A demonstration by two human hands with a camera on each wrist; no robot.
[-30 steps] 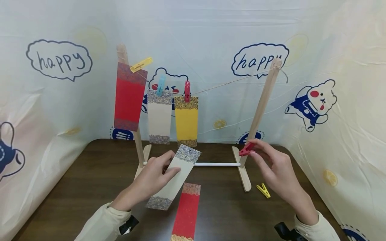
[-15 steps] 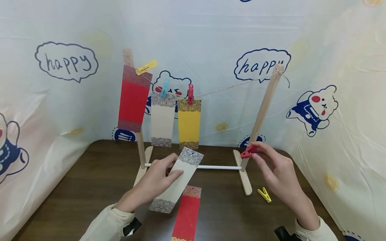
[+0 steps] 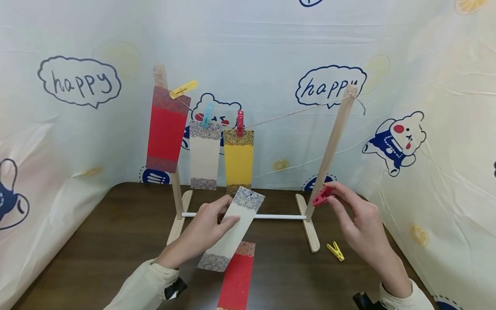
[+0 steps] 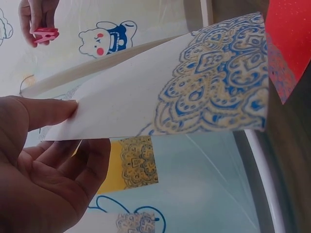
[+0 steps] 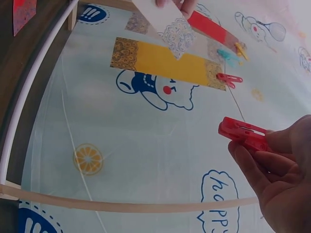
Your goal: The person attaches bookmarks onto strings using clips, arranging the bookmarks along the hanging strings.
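Slightly higher now, the left hand (image 3: 207,224) pinches a cream paper strip with blue-gold lace ends (image 3: 235,227); the right hand (image 3: 358,219) grips a red plastic clothespin (image 3: 320,196).

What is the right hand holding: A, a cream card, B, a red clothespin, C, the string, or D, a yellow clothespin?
B: the right hand pinches a red clothespin between its fingertips near the stand's right post, as the right wrist view confirms, while the yellow clothespin lies on the table.
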